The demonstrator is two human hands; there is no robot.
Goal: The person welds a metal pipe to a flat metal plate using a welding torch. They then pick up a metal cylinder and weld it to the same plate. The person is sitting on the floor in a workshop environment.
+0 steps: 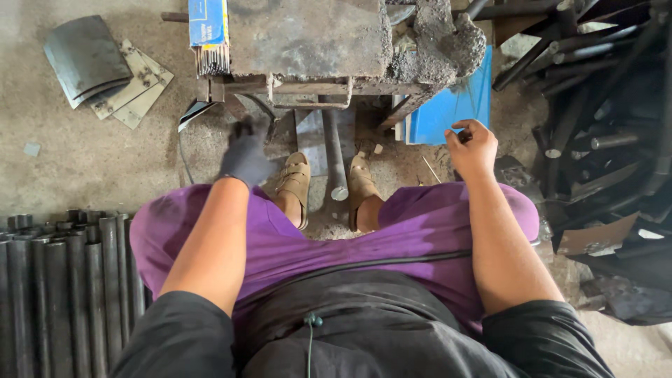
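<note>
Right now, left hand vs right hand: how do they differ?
The left hand wears a dark glove; the right hand is bare. The left hand looks motion-blurred and reaches toward the base of the metal stand; the right hand is sharp, fingers curled, beside the blue sheet. Neither visibly holds anything, and both are stretched out past the knees.

Concrete floor [91, 161], grey, dusty. Lying on it: curved dark metal sheet [85, 57] with flat metal plates [138, 87] just beside it, at 10 o'clock; row of dark steel pipes [66, 294], packed side by side, at 8 o'clock; heap of dark pipes and bars [602, 105] at 2 to 3 o'clock; blue sheet [451, 108] at 1 o'clock; small crusted metal stand [308, 42] at 12 o'clock; round grey bar [334, 150] running out from under the stand; torn cardboard piece [595, 238] at 4 o'clock
</note>
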